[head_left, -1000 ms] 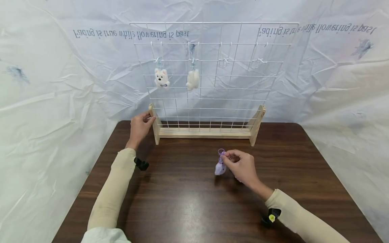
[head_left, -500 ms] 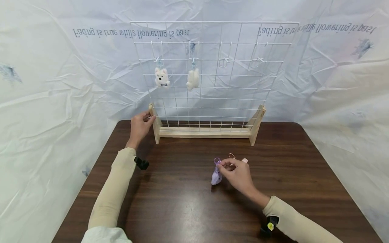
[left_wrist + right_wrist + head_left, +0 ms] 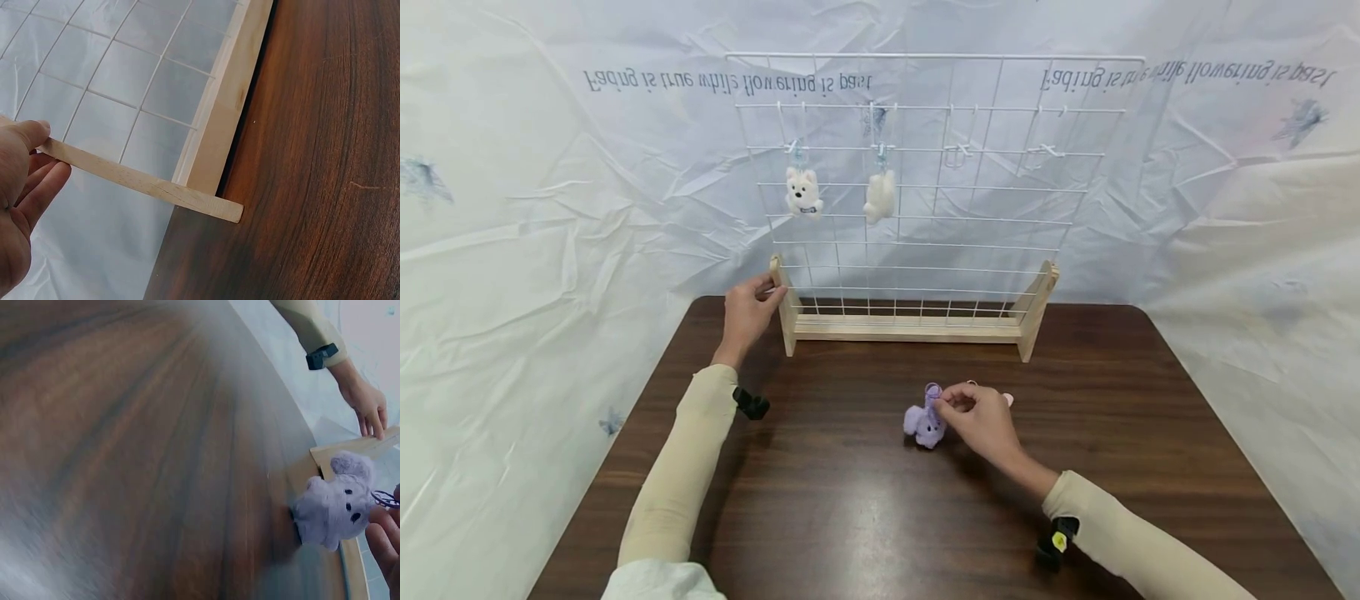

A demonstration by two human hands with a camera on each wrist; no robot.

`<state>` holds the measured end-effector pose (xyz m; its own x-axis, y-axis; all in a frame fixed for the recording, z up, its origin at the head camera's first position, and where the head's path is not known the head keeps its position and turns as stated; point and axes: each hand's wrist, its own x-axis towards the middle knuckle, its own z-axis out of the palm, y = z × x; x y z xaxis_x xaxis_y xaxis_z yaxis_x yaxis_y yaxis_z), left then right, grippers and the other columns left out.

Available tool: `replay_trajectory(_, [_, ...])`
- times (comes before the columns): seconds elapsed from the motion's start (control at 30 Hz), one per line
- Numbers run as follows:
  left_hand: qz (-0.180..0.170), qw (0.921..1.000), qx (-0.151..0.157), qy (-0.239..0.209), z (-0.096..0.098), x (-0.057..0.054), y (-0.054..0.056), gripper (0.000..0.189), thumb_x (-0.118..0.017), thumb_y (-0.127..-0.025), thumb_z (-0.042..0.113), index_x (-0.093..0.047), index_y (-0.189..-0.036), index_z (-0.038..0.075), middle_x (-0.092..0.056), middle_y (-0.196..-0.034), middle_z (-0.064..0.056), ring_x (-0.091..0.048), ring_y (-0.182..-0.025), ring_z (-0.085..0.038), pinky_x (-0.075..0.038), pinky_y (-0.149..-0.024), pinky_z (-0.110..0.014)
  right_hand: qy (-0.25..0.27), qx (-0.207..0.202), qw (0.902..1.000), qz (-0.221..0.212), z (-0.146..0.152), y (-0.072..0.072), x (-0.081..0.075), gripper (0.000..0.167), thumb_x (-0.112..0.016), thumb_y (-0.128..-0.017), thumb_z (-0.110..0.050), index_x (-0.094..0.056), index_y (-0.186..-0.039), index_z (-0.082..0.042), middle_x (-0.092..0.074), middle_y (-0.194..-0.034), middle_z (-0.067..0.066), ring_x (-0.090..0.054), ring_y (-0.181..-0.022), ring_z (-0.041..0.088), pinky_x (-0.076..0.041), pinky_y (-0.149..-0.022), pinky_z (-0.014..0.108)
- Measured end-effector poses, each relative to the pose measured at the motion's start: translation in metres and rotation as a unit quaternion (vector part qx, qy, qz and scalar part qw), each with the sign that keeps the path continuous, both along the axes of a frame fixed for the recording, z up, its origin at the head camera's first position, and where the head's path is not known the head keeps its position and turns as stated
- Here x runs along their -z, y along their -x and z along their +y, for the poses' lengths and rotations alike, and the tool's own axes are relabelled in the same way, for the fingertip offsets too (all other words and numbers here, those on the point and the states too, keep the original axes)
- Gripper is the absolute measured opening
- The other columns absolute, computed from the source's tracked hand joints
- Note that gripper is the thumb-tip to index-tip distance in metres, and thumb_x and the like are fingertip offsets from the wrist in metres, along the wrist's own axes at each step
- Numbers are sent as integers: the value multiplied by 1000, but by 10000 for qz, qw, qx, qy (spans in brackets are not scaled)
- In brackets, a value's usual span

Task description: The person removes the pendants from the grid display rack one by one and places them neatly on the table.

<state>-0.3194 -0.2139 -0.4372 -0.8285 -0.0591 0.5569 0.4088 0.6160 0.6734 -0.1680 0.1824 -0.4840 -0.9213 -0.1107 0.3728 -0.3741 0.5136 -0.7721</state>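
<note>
My left hand pinches the left wooden upright of a white wire grid rack. In the left wrist view, thumb and fingers lie on either side of that upright. A small purple plush keychain dangles low over the table from my right hand, whose thumb and fingertips pinch it near its ring. Its dark eyes and round ears show in the right wrist view, where the plush appears beside my fingertips. Partly hidden behind the right hand lies a small pink thing with a thin loop.
Two white plush keychains, a dog facing forward and another plush turned away, hang on the left hooks of the rack. Two right hooks carry none. The brown table meets a white cloth backdrop behind.
My right hand has moved slightly left and down with the purple plush, which has turned to show its face. The pink thing behind that hand has come into view. My left hand stays put.
</note>
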Motion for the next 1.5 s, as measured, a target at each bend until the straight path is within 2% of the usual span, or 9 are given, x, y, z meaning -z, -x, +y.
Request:
replay_trajectory(0.17, [-11,10000,19,-25,0,0,1,35,-74,-96,16,-70,-125,-5,-72,-117,-23,-74,-103,-33,-62,-82,-48,-314,-54,9994,-163,1,13,2,8,-81,-86,-12,-75,-81,-15,-71,-74,-6,-63,-65,6,-53,-58,20])
replay_trajectory(0.47, [-181,9998,-22,-12,1,-2,-1,37,-72,-98,17,-69,-127,-5,-71,-120,-23,-73,-105,-34,-61,-85,-48,-615,-159,9973,-376,3,31,6,9,-79,-90,-16,-75,-82,-18,-70,-73,-7,-62,-63,9,-52,-55,22])
replay_trajectory(0.87, [-266,9996,40,-50,1,-4,-5,38,-71,-99,19,-67,-131,-3,-70,-124,-22,-72,-109,-33,-61,-87,-48,-957,-255,9940,-458,2,46,5,8,-79,-90,-16,-76,-83,-15,-71,-77,-5,-61,-63,7,-51,-55,21])
replay_trajectory(1.13, [-249,9997,32,-10,0,-2,-4,38,-71,-99,19,-68,-131,-2,-70,-125,-22,-71,-112,-33,-61,-88,-48,-988,-280,9924,-682,3,53,8,5,-78,-91,-18,-76,-87,-15,-72,-79,-3,-62,-63,9,-52,-54,22])
replay_trajectory(1.5, [-201,9998,18,32,0,-1,-4,38,-70,-99,21,-68,-131,-1,-70,-124,-22,-71,-112,-33,-61,-88,-48,-1080,-291,9914,-680,-1,60,13,6,-79,-92,-21,-77,-88,-17,-72,-80,-5,-60,-63,8,-49,-54,22])
